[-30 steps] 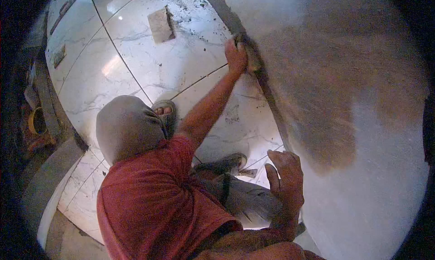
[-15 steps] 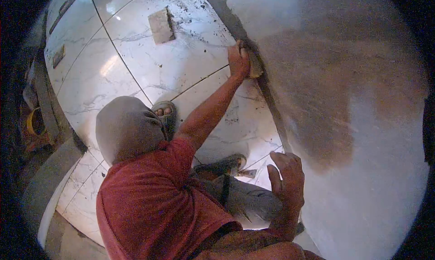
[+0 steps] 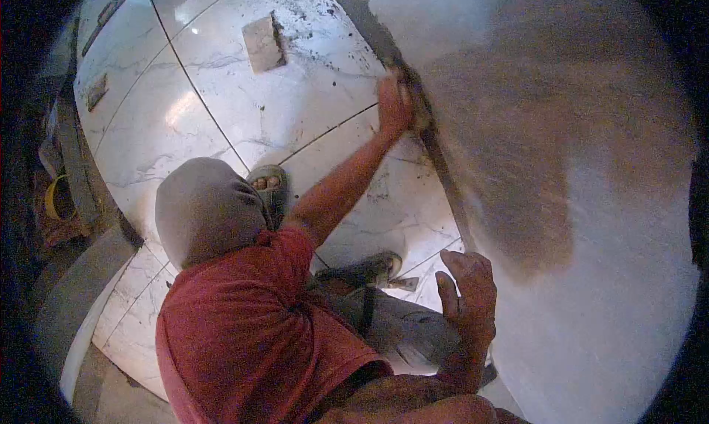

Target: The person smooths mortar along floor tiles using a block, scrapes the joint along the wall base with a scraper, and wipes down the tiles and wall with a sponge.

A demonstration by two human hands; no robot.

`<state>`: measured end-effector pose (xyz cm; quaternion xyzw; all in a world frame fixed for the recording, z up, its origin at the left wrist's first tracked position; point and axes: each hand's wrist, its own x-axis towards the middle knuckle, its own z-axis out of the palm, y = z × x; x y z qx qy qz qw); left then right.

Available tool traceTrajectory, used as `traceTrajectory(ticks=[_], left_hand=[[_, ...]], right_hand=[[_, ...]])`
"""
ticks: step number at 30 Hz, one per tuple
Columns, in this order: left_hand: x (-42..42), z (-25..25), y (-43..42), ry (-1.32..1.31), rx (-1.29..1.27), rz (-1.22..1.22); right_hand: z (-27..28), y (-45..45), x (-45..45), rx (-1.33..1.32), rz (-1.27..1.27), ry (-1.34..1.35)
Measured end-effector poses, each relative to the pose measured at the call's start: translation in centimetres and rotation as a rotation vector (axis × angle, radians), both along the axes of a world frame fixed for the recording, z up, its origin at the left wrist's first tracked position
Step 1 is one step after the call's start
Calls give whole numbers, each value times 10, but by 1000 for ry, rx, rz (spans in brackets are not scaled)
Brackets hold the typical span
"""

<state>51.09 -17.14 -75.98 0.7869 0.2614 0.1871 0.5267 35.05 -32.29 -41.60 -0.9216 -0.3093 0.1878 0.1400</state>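
Note:
My left hand (image 3: 395,105) reaches out, pressed down at the edge of the white marbled tiles (image 3: 295,121). Its fingers are closed over a yellowish, sponge-like piece (image 3: 423,121), mostly hidden by the hand and somewhat blurred. A dark joint strip (image 3: 443,169) runs along that tile edge, beside the hand. My right hand (image 3: 473,291) is held near my bent knee, with thumb and fingers apart and nothing visible in it. Close to my sandalled foot lies a small flat metal-looking blade (image 3: 404,284).
A beige block (image 3: 264,45) lies on the tiles among dark crumbs. Another small piece (image 3: 97,93) sits at the far left. To the right spreads a dusty surface with a brown, damp-looking patch (image 3: 517,180). A yellow-rimmed object (image 3: 59,198) stands in the dark left edge.
My left hand has shifted slightly right and down along the tile edge, and less of the yellowish piece shows. My right hand has stayed almost still.

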Motion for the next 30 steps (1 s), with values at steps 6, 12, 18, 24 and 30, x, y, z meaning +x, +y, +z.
traceTrajectory(ticks=[6,12,18,24,30], left_hand=[[-50,13,-67,-184,-93,-95],[13,27,39,-198,26,152],[-83,-3,-149,-72,-252,-194],[-15,-2,-41,-52,-168,138],[-36,-15,-70,-51,-260,94]], right_hand=[[-7,31,16,-10,247,131],[-7,4,1,81,65,-4],[-6,26,10,-24,282,69],[-7,10,7,39,42,14],[5,-8,-8,51,52,-32]])
